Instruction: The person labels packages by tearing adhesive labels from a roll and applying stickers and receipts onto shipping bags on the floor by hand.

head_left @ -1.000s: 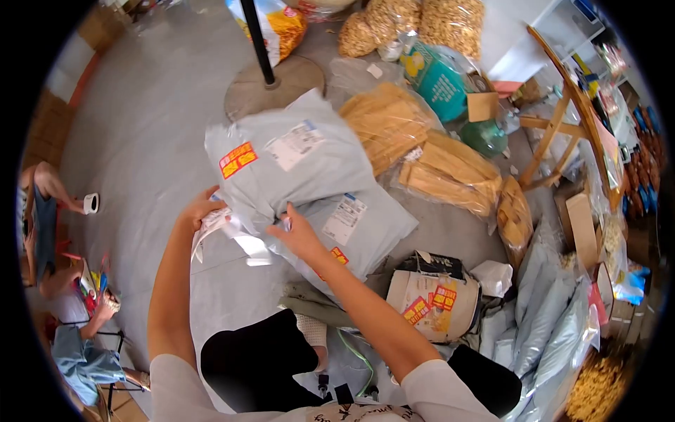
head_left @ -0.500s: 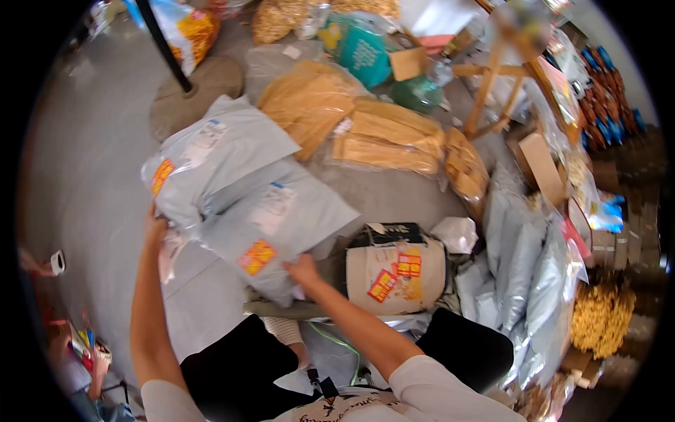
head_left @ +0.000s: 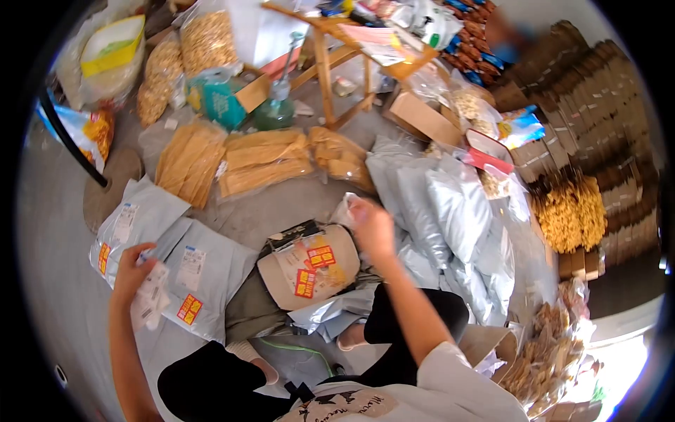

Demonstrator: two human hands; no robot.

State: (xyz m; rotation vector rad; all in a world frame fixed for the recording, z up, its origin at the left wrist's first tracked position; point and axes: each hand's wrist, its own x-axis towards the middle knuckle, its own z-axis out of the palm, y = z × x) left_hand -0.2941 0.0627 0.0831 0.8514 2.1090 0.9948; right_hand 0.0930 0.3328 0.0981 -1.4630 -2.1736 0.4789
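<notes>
My left hand (head_left: 132, 273) is closed on a strip of printed white labels (head_left: 151, 299) that hangs down from it. Beneath and beside it lie two grey mailing bags, one farther left (head_left: 144, 204) and one nearer (head_left: 228, 260), each bearing a white label and a red-and-yellow sticker. My right hand (head_left: 374, 231) is over a crumpled white bag or tissue (head_left: 343, 211); its fingers are blurred, and I cannot tell whether they grip it. A beige box-like object (head_left: 285, 278) with similar stickers stands just left of that hand.
Filled grey mailing bags (head_left: 457, 218) are heaped at the right. Clear packs of flat yellow-brown food (head_left: 264, 162) lie ahead, near a green glass bottle (head_left: 274, 112) and a wooden stool (head_left: 327, 77). A black pole (head_left: 70, 144) rises from a round base at left.
My hands have left the grey bags. The left now holds labels, and the right has moved across to the white crumpled item. The view has turned to the right.
</notes>
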